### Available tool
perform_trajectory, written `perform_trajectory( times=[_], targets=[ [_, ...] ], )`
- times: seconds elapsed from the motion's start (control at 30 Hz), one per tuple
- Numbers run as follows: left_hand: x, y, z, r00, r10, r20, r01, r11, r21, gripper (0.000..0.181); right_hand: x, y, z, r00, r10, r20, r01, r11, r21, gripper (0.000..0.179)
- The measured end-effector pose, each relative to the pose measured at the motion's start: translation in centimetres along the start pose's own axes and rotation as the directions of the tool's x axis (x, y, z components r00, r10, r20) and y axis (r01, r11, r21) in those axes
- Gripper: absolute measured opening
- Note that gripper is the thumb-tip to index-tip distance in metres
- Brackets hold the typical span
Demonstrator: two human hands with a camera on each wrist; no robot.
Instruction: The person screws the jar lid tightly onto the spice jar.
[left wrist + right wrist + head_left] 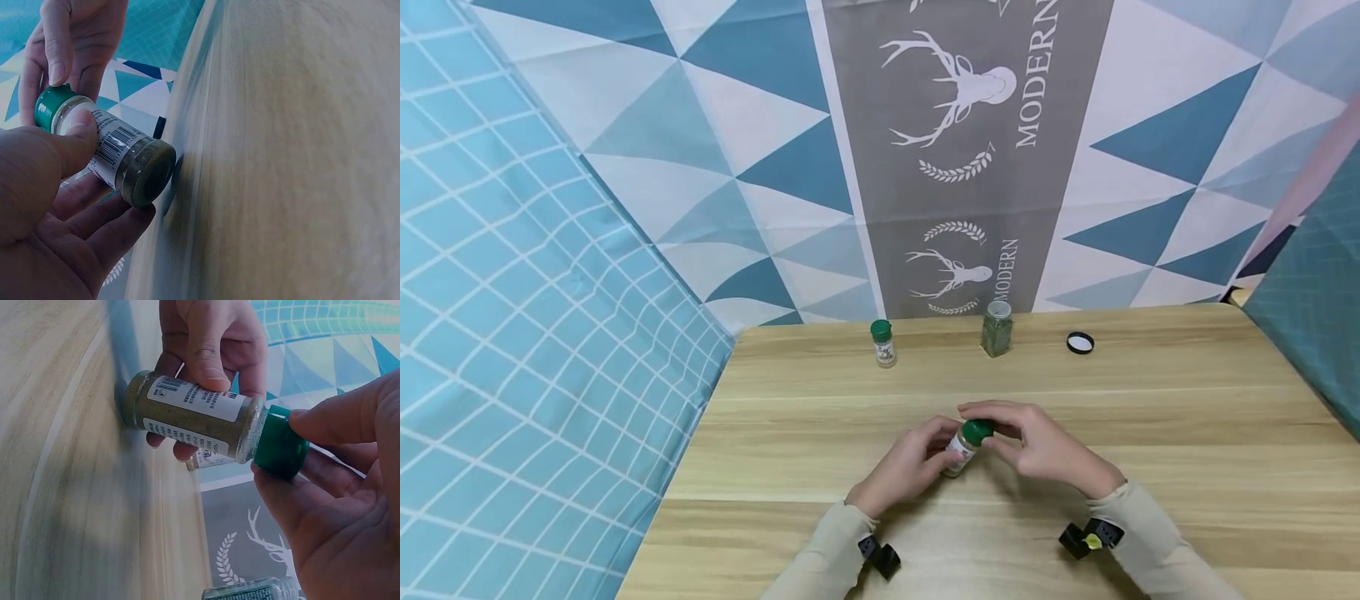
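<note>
My left hand (904, 468) grips a clear spice jar (190, 412) by its body, thumb on the white barcode label (114, 147). Brownish powder fills the jar, which is tilted close over the wooden table. At its top, my right hand (1033, 440) pinches the green cap (281, 442) between thumb and fingers. The cap sits on the jar's neck in both wrist views.
Toward the back of the table (790, 433) stand a second green-capped jar (883, 343) and an uncapped jar of green flakes (997, 329). A black lid (1080, 342) with a white inside lies right of them. Patterned cloth (760, 125) hangs behind.
</note>
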State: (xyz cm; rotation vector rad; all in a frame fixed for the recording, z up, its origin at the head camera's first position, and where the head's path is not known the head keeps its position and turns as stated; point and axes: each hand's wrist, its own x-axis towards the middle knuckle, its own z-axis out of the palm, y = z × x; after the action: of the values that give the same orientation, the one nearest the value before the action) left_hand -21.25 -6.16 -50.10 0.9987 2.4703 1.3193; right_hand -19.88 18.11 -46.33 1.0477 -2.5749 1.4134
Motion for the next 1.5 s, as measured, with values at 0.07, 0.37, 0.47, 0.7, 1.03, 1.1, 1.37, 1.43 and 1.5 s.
perform_trajectory(
  times=[0.07, 0.37, 0.47, 0.7, 1.03, 1.1, 1.37, 1.43, 1.5],
  targets=[
    [-0.03, 0.03, -0.03, 1.000, -0.001, 0.000, 0.001, 1.000, -0.003, 0.035, 0.04, -0.07, -0.05, 1.000, 0.005, 0.004, -0.005, 1.000, 0.002, 0.045],
    [-0.29, 0.24, -0.26, 1.000, -0.025, 0.009, 0.025, 1.000, -0.018, 0.035, 0.12, -0.23, -0.13, 0.999, 0.037, 0.014, -0.037, 0.999, -0.010, 0.040],
    [-0.39, 0.28, -0.34, 0.999, -0.030, 0.010, 0.030, 0.999, -0.016, 0.034, 0.14, -0.17, -0.01, 0.999, 0.039, 0.007, -0.039, 0.999, -0.012, 0.039],
    [-0.35, 0.21, -0.41, 1.000, -0.028, 0.005, 0.028, 1.000, -0.013, 0.035, 0.19, 0.24, 0.09, 0.999, 0.027, -0.031, -0.027, 1.000, -0.011, 0.036],
    [-0.32, 0.15, -0.30, 0.999, -0.038, 0.005, 0.038, 0.999, -0.028, 0.037, 0.38, 0.13, 0.13, 0.996, 0.076, -0.043, -0.075, 0.997, 0.020, 0.038],
    [-0.31, 0.16, -0.27, 0.999, -0.036, 0.003, 0.036, 0.999, -0.029, 0.036, 0.36, 0.17, 0.10, 0.996, 0.083, -0.042, -0.083, 0.996, 0.024, 0.039],
    [-0.24, 0.33, -0.07, 1.000, -0.015, 0.007, 0.015, 0.999, -0.031, 0.037, 0.18, 0.24, -0.06, 0.992, 0.117, -0.043, -0.115, 0.992, 0.050, 0.041],
    [-0.27, 0.40, -0.09, 1.000, -0.016, 0.007, 0.016, 0.999, -0.031, 0.036, 0.15, 0.25, -0.03, 0.992, 0.118, -0.035, -0.116, 0.992, 0.057, 0.044],
    [-0.31, 0.44, -0.14, 1.000, -0.022, 0.006, 0.022, 0.999, -0.031, 0.036, 0.12, 0.25, 0.00, 0.993, 0.113, -0.027, -0.112, 0.992, 0.058, 0.048]
  ],
)
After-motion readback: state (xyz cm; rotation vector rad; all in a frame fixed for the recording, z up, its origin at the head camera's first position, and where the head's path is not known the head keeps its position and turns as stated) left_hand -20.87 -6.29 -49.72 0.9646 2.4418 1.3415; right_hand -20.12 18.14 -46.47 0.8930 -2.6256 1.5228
